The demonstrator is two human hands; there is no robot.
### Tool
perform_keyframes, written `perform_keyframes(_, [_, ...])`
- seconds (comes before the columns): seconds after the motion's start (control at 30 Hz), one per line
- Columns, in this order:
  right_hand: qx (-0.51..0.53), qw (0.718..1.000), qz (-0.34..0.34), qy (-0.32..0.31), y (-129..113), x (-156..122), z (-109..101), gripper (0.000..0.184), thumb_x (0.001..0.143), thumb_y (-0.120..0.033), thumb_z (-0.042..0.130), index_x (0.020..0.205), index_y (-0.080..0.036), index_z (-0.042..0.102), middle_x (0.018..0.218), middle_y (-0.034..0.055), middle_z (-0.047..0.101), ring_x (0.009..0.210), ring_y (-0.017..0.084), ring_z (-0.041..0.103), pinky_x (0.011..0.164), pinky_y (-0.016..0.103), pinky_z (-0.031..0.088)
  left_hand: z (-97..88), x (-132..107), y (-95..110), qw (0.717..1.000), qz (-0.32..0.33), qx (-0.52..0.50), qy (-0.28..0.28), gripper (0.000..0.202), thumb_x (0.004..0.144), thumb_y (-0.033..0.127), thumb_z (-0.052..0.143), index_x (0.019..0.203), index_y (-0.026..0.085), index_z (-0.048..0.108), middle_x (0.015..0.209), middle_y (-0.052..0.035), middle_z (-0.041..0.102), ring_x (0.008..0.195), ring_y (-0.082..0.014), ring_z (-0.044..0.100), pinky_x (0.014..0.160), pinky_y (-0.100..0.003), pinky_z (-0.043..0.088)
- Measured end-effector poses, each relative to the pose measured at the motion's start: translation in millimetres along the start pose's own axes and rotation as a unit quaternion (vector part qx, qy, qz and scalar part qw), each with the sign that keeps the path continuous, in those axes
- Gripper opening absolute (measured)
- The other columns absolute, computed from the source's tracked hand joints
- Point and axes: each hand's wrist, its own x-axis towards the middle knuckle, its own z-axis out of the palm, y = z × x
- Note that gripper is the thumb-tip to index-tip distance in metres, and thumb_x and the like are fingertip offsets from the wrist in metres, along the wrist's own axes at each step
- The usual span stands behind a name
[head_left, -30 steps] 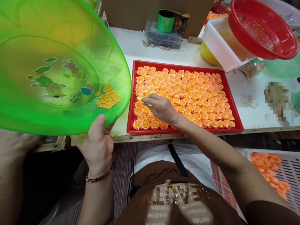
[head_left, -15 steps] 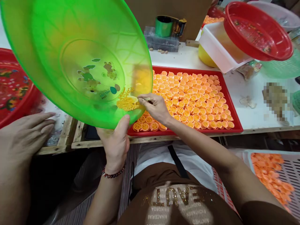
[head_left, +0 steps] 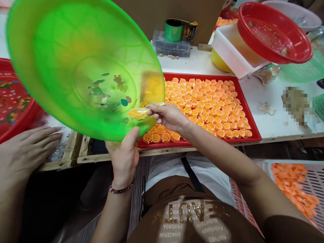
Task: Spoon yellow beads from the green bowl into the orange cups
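Note:
My left hand [head_left: 124,154] grips the lower rim of a large green plastic basin [head_left: 76,60], tilted toward me, with a small heap of yellow pieces [head_left: 136,113] at its low edge. My right hand [head_left: 168,116] pinches a small white spoon [head_left: 145,110] whose bowl reaches into the basin among the yellow pieces. Behind my right hand lies a red tray [head_left: 249,114] packed with several rows of small orange cups [head_left: 210,104]; those nearest me hold yellow filling.
Another person's hand [head_left: 27,152] rests flat at the left, beside a red patterned basin [head_left: 12,101]. At the back stand a white tub [head_left: 227,47], a red bowl [head_left: 273,30], a green tape roll [head_left: 174,29] and a green basket [head_left: 301,71]. A crate of orange cups [head_left: 298,189] sits lower right.
The green basin has swung right, over the tray's left end. My right hand has moved from the cups to the basin, and the spoon now dips into the yellow pieces.

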Motion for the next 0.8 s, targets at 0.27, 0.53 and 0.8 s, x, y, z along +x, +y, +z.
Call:
perform_keyframes(0.27, [-0.13,0.979,-0.135,0.082,-2.4,2.6,-55.9,0.015,0.093,-0.029,0.071,0.086,-0.015,0.07,0.078,0.0036,0.069,0.054,0.007,0.055,0.047,0.02,0.047,-27.7,17.4,10.0,0.996,0.051,0.003,0.072,0.048,0.071,0.018,0.085,0.115,0.029,0.068,0.134,-0.0018,0.068,0.124,-0.0284,0.066,0.089,-0.043,0.067])
perform_keyframes(0.53, [-0.515,0.752,-0.41,0.028,20.4,1.6,-66.1,0.017,0.099,-0.019,0.058,0.099,-0.018,0.075,0.097,0.0067,0.074,0.087,0.017,0.068,0.081,0.033,0.056,-24.4,15.7,9.4,0.997,0.047,-0.011,0.067,0.043,0.071,0.014,0.084,0.11,0.026,0.072,0.128,-0.0023,0.071,0.114,-0.0256,0.069,0.082,-0.037,0.068])
perform_keyframes(0.8, [-0.465,0.75,-0.468,0.053,6.5,7.2,-40.3,0.014,0.1,-0.022,0.061,0.102,-0.02,0.075,0.096,0.005,0.074,0.091,0.017,0.067,0.088,0.034,0.056,-7.5,5.3,4.0,0.998,0.048,0.002,0.044,0.048,0.069,0.016,0.087,0.112,0.025,0.07,0.132,-0.0061,0.07,0.118,-0.0283,0.07,0.088,-0.04,0.066])
